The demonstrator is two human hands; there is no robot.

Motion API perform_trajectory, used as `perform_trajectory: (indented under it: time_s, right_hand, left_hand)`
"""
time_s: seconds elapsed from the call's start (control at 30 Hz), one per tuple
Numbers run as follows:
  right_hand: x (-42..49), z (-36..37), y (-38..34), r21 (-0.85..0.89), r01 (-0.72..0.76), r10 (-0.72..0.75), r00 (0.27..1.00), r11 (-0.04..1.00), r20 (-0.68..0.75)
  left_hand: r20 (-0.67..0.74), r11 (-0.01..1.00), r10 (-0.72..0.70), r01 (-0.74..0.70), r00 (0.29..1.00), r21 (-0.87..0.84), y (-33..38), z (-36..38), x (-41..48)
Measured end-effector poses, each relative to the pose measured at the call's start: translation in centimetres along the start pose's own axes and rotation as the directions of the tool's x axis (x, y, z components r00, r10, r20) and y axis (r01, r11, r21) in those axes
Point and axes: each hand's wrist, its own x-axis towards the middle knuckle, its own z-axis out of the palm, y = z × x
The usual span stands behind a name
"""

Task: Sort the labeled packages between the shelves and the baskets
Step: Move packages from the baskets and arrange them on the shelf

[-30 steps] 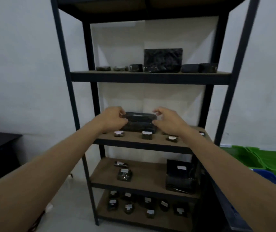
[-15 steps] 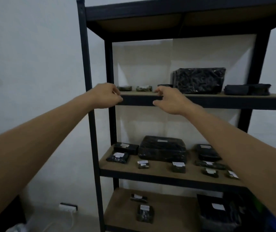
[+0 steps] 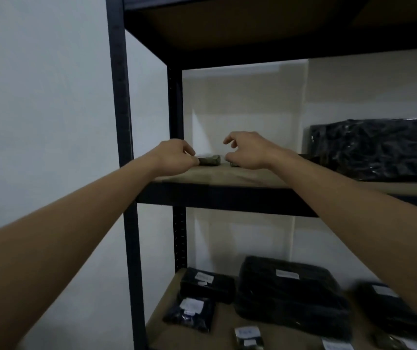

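On the upper shelf (image 3: 227,179) lies a small dark-green package (image 3: 210,159). My left hand (image 3: 174,157) pinches its left end, thumb against the end and fingers curled on top. My right hand (image 3: 249,150) lies curled over a second small package (image 3: 234,164), of which only a dark corner shows under the thumb; its index finger is lifted. Whether that hand grips the package is hidden. A large black wrapped package (image 3: 379,147) stands on the same shelf to the right.
The black metal shelf post (image 3: 121,122) stands just left of my left arm. The shelf below (image 3: 227,322) carries several black labeled packages, a large one (image 3: 290,291) in the middle. The underside of another shelf (image 3: 252,26) is overhead. White wall behind.
Both hands have left the big package on the middle shelf, risen to the upper shelf and come down on two small packages at its left end. My view has moved up and closer.
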Motion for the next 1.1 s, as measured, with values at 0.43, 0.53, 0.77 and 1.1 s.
perform_trajectory:
  time_s: [0.43, 0.53, 0.77, 1.1]
  right_hand:
    - [11.9, 4.7, 1.9, -0.222, -0.143, 0.173, 0.977, 0.965, 0.122]
    - [13.3, 5.7, 2.0, -0.361, -0.106, 0.19, 0.96, 0.927, 0.207]
    - [15.5, 7.9, 3.1, -0.454, -0.057, 0.187, 0.951, 0.889, 0.247]
    - [13.7, 6.0, 2.4, -0.191, 0.132, -0.131, 0.991, 0.973, 0.019]
  left_hand:
    - [0.195, 0.986, -0.078, 0.047, 0.978, 0.158, -6.2, 3.7, 11.3]
    - [0.191, 0.984, -0.089, 0.057, 0.978, 0.169, -6.7, 4.5, 12.0]
    - [0.169, 0.986, -0.085, 0.058, 0.982, 0.155, -7.2, 5.4, 12.5]
    - [0.056, 0.995, -0.046, 0.05, 0.997, -0.084, -6.8, 5.1, 12.4]
